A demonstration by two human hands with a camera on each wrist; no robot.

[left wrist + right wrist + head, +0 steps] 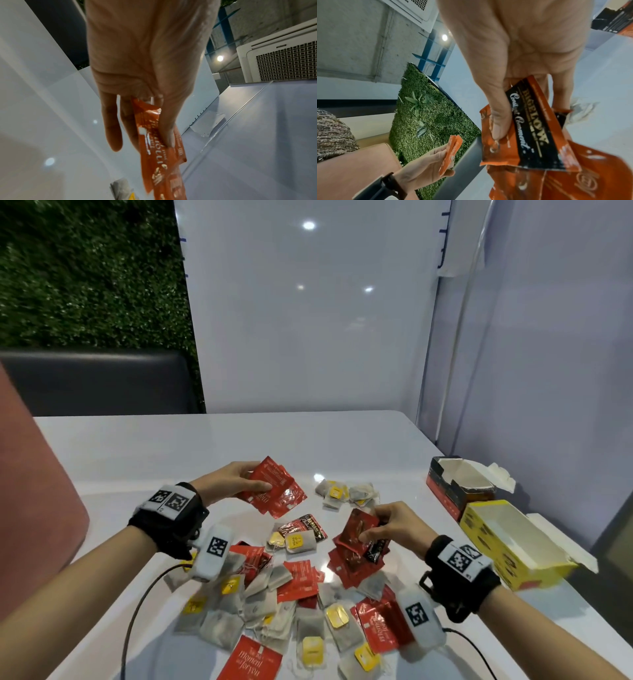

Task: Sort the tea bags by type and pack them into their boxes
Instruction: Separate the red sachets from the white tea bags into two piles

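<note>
A mixed heap of tea bags (291,590) covers the white table (164,446): red foil packets, red-and-black packets and grey paper bags with yellow tags. My left hand (236,481) holds a fanned stack of red packets (274,491) above the table, thumb on top; the left wrist view shows the red packets (154,142) pinched between thumb and fingers. My right hand (383,525) grips several red-and-black packets (359,539) just over the heap; the right wrist view shows a red-and-black packet (530,128) under the thumb.
A red-and-black box (455,484) stands open at the table's right edge, with an open yellow box (507,546) nearer to me. A small cluster of grey bags (346,494) lies apart behind the heap. Black cables (137,611) run from both wrists.
</note>
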